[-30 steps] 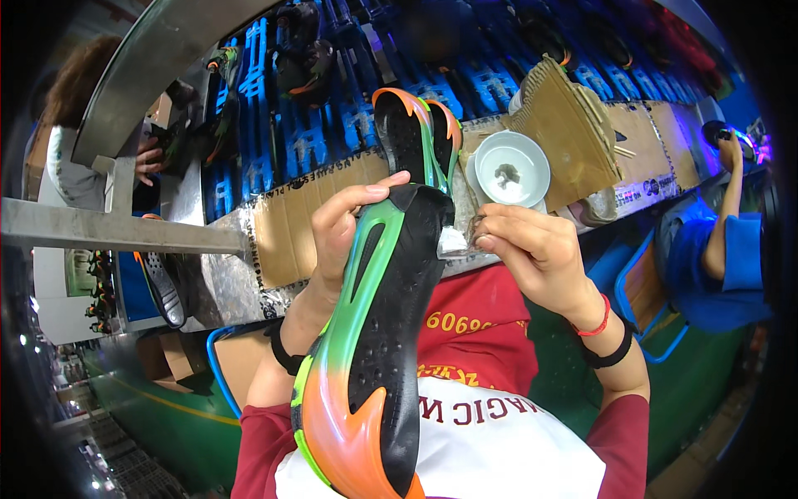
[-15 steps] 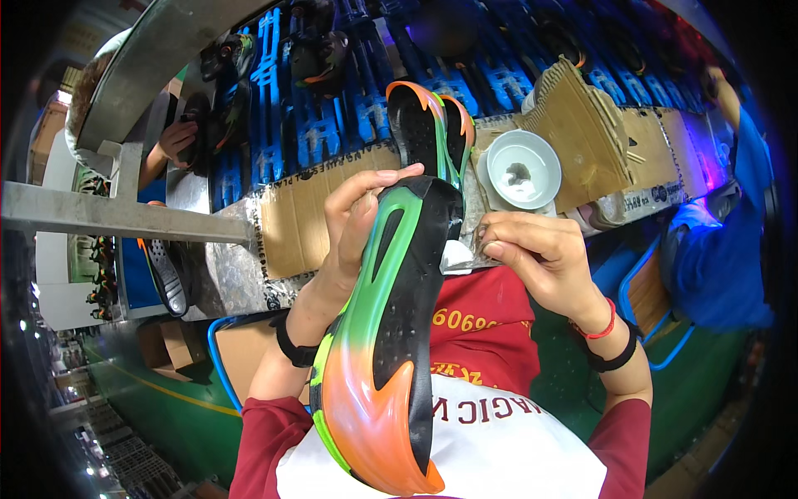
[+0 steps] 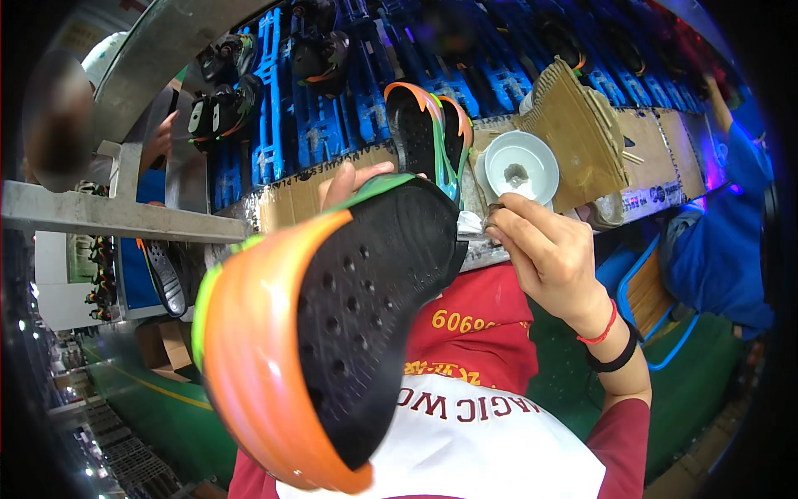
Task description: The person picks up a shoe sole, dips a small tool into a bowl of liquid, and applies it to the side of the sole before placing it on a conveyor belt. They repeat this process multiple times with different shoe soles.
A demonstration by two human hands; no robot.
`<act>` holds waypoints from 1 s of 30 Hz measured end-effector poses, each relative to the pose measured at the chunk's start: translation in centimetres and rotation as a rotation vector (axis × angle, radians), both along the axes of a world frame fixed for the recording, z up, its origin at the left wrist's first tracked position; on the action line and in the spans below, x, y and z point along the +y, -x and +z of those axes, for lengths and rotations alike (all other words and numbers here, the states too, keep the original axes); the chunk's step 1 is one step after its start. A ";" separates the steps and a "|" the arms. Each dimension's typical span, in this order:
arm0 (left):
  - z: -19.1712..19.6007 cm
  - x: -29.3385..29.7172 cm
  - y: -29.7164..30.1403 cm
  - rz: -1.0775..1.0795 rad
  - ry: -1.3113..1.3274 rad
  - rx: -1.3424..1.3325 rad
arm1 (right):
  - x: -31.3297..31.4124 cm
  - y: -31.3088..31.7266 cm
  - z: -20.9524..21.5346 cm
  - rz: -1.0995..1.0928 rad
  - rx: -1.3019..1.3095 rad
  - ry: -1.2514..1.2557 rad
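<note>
A shoe sole (image 3: 352, 333), black and pitted with small holes inside and orange and green along its wall, lies tilted across my lap. My left hand (image 3: 349, 181) grips its far end; the fingers show over the edge while the thumb and palm are hidden behind it. My right hand (image 3: 544, 249) is closed in a pinch beside the sole's far right edge. A small dark bit shows at its fingertips, too small to name. Between that hand and the sole sits a crumpled white piece (image 3: 470, 223). Just beyond the fingers stands a white bowl (image 3: 499, 162) with a dark patch at its bottom.
Two more colourful soles (image 3: 412, 133) rest at the table's far side. A folded cardboard piece (image 3: 582, 137) stands right of the bowl. Behind runs a blue slatted rack (image 3: 320, 137) with shoes. A metal bar (image 3: 125, 218) crosses the left. Other people are at left and right.
The sole has turned from edge-on to show its inner face, and its near end has swung left. My right hand has shifted slightly, staying pinched. The person's hand at left has moved.
</note>
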State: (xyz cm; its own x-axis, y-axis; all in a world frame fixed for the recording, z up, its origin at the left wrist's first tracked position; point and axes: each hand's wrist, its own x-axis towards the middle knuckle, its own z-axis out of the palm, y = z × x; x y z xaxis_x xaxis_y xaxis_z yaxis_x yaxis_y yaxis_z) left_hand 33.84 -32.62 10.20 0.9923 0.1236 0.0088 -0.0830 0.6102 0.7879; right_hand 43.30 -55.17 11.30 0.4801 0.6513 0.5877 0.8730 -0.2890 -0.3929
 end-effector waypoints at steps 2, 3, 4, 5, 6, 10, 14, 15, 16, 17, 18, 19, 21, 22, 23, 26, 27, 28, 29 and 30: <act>0.1 -0.1 0.2 -0.039 -0.250 -0.026 | -0.2 0.0 -0.1 -0.015 -0.032 -0.004; 0.1 -0.2 0.4 -0.058 -0.374 -0.040 | -0.3 0.0 -0.1 -0.026 -0.061 -0.008; 0.5 -0.2 0.9 -0.062 -0.505 -0.050 | -0.1 0.0 0.1 -0.015 -0.062 -0.013; 0.9 -0.3 1.4 -0.065 -0.636 -0.059 | 0.0 0.0 0.4 -0.008 -0.071 -0.021; 1.3 -0.4 1.9 -0.068 -0.768 -0.065 | 0.1 0.1 0.6 0.000 -0.079 -0.030; 0.6 -0.3 2.2 -0.130 -1.262 -0.121 | -0.1 -0.1 0.3 -0.027 -0.084 -0.032; -0.1 -1.1 1.2 0.066 -0.908 -0.225 | 0.0 -0.4 0.7 -0.032 0.010 -0.182; -0.4 -1.6 0.7 0.174 -0.576 -0.322 | 0.2 -0.5 0.8 -0.039 0.043 -0.224; 0.9 -1.3 0.5 0.055 -0.611 -0.212 | 0.3 -0.8 1.1 -0.024 0.027 -0.229; 1.1 -1.5 0.3 0.048 -0.610 -0.213 | 0.5 -0.8 1.2 -0.031 0.028 -0.229; 1.2 -1.9 0.3 0.038 -0.511 -0.161 | 0.6 -0.9 1.2 -0.022 0.024 -0.228; 1.2 -2.1 0.2 0.030 -0.413 -0.109 | 0.9 -0.9 1.3 -0.012 0.018 -0.227; 1.1 -1.9 0.4 0.001 -0.450 -0.099 | 1.2 -1.0 1.4 -0.020 -0.003 -0.221; 1.0 -1.8 0.4 -0.022 -0.487 -0.089 | 1.3 -1.0 1.5 -0.020 -0.011 -0.195; 1.0 -1.8 0.4 -0.027 -0.487 -0.090 | 1.4 -1.0 1.5 -0.019 -0.019 -0.169; 1.0 -1.8 0.4 -0.043 -0.506 -0.093 | 1.4 -0.9 1.6 -0.030 -0.065 -0.107; 0.9 -1.9 0.4 -0.044 -0.506 -0.092 | 1.4 -0.9 1.7 -0.032 -0.085 -0.071; 1.0 -1.9 0.4 -0.045 -0.507 -0.091 | 1.4 -0.9 1.9 -0.034 -0.085 -0.072; 0.9 -1.9 0.4 -0.046 -0.507 -0.091 | 1.5 -0.8 2.1 -0.020 -0.078 -0.063; 0.9 -1.8 0.5 -0.053 -0.515 -0.092 | 1.5 -0.8 2.2 -0.007 -0.070 -0.055</act>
State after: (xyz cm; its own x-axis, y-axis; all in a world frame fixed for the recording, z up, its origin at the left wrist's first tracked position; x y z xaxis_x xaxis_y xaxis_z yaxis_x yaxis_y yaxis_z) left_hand 33.34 -34.44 11.10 0.9893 0.0300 0.1425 -0.1455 0.1514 0.9777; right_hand 44.13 -53.71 13.46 0.4405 0.6141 0.6549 0.8971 -0.2745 -0.3461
